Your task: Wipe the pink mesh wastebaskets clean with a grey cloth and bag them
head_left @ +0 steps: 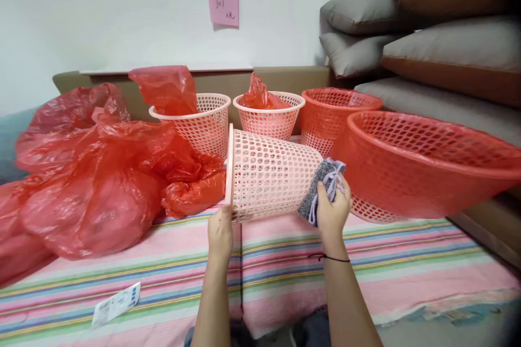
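Note:
A pink perforated plastic wastebasket (272, 171) lies tipped on its side in front of me, its rim to the left. My left hand (221, 227) grips that rim at its lower edge. In my right hand (334, 206) is a grey cleaning cloth (311, 195) with lilac cord on it, pressed against the basket's base. Beyond it stand two more pink baskets, a left one (207, 127) and a middle one (271, 119), each with red plastic film in it. The fingertips of my left hand are partly hidden behind the rim.
Red plastic bags (93, 184) are heaped on the left. At right stand two baskets lined with red bags, a near one (415, 173) and a farther one (325, 114). Grey cushions (456, 49) are stacked behind them. A white label (116, 303) lies on the striped cloth (280, 260).

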